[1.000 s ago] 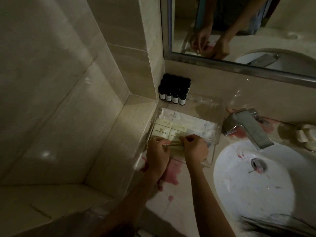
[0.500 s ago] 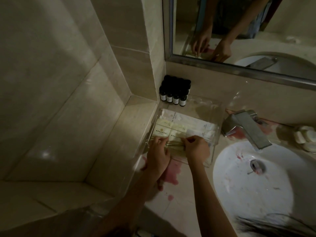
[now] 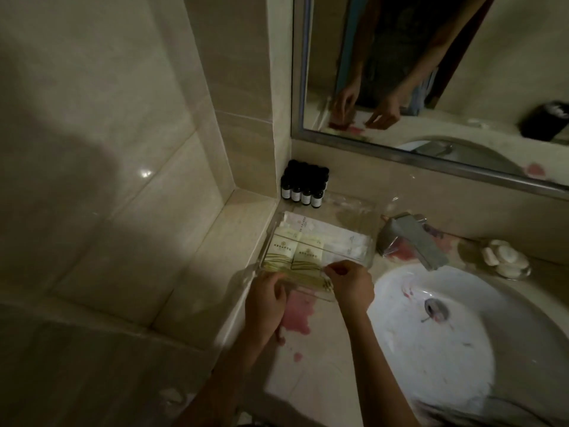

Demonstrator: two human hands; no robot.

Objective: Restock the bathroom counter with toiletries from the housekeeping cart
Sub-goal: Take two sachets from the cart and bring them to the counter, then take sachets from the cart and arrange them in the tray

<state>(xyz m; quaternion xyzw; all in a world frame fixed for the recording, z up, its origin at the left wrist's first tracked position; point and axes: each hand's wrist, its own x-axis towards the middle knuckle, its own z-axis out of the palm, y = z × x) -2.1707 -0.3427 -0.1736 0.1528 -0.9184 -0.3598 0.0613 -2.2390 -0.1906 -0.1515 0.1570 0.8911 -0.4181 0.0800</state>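
Both of your hands are meeting on one item: your right hand (image 3: 351, 286) is pinching the right end of a striped packet (image 3: 308, 277) between thumb and fingertips. Your left hand (image 3: 266, 305) is curling its fingers onto the packet's left end, so each grip is clamped on that packet. You are holding it crosswise at the near edge of the clear tray (image 3: 372, 241), low over the rim; whether it is touching the tray floor is hard to tell in this dim light. Just beyond your fingers, two cream sachets (image 3: 295, 251) with printed logos are lying side by side in the tray. White sachets (image 3: 326, 234) are lying flat behind and to the right of them. The tray is sitting on the counter (image 3: 314, 365) against the tiled side ledge, with a pink stain (image 3: 297, 314) showing on the stone right under your left hand. Past the tray's far left corner, a cluster of dark bottles (image 3: 304, 186) is standing upright in the corner of the wall. To the right of the tray, the metal faucet (image 3: 412, 241) is reaching over the white basin (image 3: 431, 349). White soaps (image 3: 502, 257) are resting beyond the faucet. Above the counter, the mirror (image 3: 400, 41) is reflecting your arms.
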